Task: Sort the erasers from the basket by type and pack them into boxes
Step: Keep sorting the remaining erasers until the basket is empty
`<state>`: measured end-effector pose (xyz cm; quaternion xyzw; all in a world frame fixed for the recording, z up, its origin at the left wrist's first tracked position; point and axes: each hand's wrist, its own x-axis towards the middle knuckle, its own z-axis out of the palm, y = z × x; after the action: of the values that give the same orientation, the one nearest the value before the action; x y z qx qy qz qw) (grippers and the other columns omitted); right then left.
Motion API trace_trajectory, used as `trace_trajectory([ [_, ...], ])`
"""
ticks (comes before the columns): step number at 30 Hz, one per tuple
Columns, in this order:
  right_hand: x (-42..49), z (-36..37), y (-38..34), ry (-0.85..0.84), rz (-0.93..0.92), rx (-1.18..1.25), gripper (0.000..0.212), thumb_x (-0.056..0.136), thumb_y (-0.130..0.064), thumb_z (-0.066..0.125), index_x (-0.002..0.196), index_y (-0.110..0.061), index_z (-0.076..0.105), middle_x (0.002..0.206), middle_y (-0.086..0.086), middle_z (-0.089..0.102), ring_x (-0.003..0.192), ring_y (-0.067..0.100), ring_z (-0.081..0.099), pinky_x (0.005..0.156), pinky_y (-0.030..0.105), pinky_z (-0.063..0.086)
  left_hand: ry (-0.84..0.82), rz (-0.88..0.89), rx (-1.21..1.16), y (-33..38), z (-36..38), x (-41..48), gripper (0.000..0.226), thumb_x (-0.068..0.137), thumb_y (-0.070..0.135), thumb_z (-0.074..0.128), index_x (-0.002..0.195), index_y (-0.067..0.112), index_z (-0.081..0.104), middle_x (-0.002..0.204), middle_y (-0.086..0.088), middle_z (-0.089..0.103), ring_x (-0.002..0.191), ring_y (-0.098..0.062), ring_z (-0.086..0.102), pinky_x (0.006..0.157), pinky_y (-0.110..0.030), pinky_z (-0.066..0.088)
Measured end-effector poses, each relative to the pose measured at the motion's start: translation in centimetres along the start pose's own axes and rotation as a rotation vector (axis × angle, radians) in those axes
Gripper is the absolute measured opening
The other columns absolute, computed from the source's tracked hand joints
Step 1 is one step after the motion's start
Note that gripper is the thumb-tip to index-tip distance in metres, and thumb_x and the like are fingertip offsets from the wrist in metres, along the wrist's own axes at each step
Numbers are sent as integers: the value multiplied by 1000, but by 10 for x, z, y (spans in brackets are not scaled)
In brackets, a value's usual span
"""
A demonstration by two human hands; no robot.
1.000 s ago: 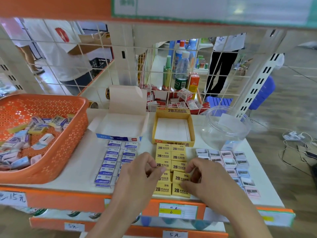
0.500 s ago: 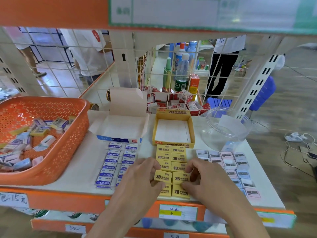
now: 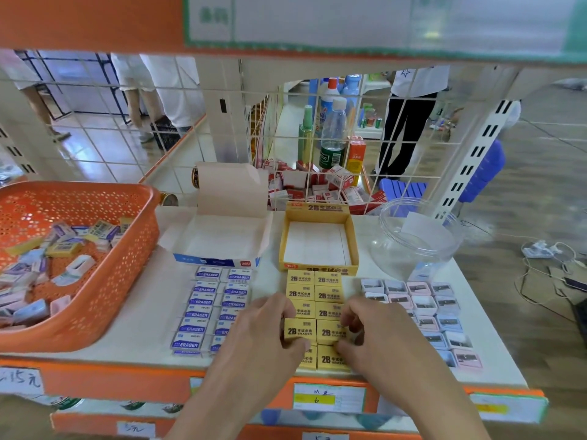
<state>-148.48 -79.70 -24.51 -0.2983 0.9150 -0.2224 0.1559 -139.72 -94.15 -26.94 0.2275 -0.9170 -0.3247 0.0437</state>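
Both hands are at the front of the white shelf (image 3: 143, 331), over a double column of yellow 2B erasers (image 3: 314, 292). The left hand (image 3: 263, 331) has its fingers curled and pinches one yellow eraser (image 3: 300, 330) at its left edge. The right hand (image 3: 378, 331) is curled the same way and pinches the neighbouring yellow eraser (image 3: 332, 332). The two pieces touch side by side, above the column's nearest pair. The yellow box (image 3: 319, 268) is open just behind the column, white floor showing. To its left is an open white-and-blue box (image 3: 219, 261), with blue-labelled erasers (image 3: 203, 312) in two columns before it. A clear jar (image 3: 413, 236) stands to the right, and pastel erasers (image 3: 425, 303) lie in rows in front of it. The orange basket (image 3: 104, 296) at far left holds a loose, mixed heap.
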Motion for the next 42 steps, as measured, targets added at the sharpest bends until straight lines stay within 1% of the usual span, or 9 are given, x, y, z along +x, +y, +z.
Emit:
trace_trajectory([
  [5, 1, -1, -1, -22, 18, 27, 13, 84, -25, 66, 88, -27, 54, 90, -11, 58, 81, 4, 57, 76, 26, 52, -28, -9, 28, 1, -1, 2, 28, 84, 43, 67, 95, 38, 42, 98, 18, 51, 85, -2, 55, 49, -9, 38],
  [13, 0, -3, 0, -31, 22, 54, 15, 82, -27, 67, 86, -28, 53, 85, -14, 56, 76, 2, 56, 68, 20, 50, -44, 22, -50, -5, -4, 4, 30, 82, 34, 71, 90, 38, 42, 95, 19, 52, 80, -1, 59, 63, -14, 49],
  [19, 4, -13, -14, 103, -51, -9, 16, 87, -35, 64, 94, -32, 50, 87, -17, 51, 81, 2, 49, 75, 18, 44, -15, 83, -50, -6, -20, 6, 29, 84, 35, 70, 96, 38, 43, 91, 20, 48, 87, -2, 54, 73, -17, 47],
  [23, 17, -7, -41, 170, -172, -20, 21, 91, -35, 56, 111, -33, 50, 106, -18, 50, 100, 3, 47, 85, 19, 38, -6, 163, -1, -14, -38, 2, 28, 84, 47, 65, 98, 43, 42, 97, 30, 41, 93, 5, 44, 75, -13, 38],
  [25, 25, -2, -58, 178, -233, -45, 30, 93, -36, 52, 122, -35, 47, 118, -18, 47, 110, 1, 43, 88, 17, 32, 84, 188, 17, -25, -50, 1, 26, 84, 48, 63, 103, 42, 46, 97, 32, 40, 95, 5, 45, 79, -14, 38],
  [30, 46, 14, -119, 121, -392, -64, 51, 96, -38, 47, 143, -36, 28, 143, -19, 30, 129, 1, 30, 102, 15, 24, 329, 240, 92, -68, -107, -5, 25, 84, 44, 60, 106, 36, 51, 98, 24, 51, 85, 0, 54, 68, -17, 44],
  [33, 58, 27, -162, 96, -510, -40, 46, 96, -38, 46, 140, -36, 32, 140, -17, 33, 125, 1, 30, 90, 13, 23, 422, 167, 157, -100, -142, -10, 28, 85, 43, 58, 111, 34, 56, 103, 21, 52, 87, -3, 53, 71, -9, 39],
  [37, 77, 48, -219, 85, -657, -56, 42, 95, -33, 51, 136, -31, 41, 133, -11, 43, 121, 6, 39, 90, 14, 26, 463, 50, 179, -142, -188, -18, 28, 82, 43, 60, 109, 36, 58, 104, 15, 58, 92, -11, 59, 77, -34, 50],
  [42, 112, 73, -275, 35, -677, -136, 23, 89, -21, 56, 112, -20, 59, 107, 0, 58, 100, 18, 55, 81, 30, 44, 236, -190, 308, -186, -238, -6, 24, 90, 30, 57, 114, 31, 60, 109, 10, 58, 98, -16, 59, 79, -28, 46],
])
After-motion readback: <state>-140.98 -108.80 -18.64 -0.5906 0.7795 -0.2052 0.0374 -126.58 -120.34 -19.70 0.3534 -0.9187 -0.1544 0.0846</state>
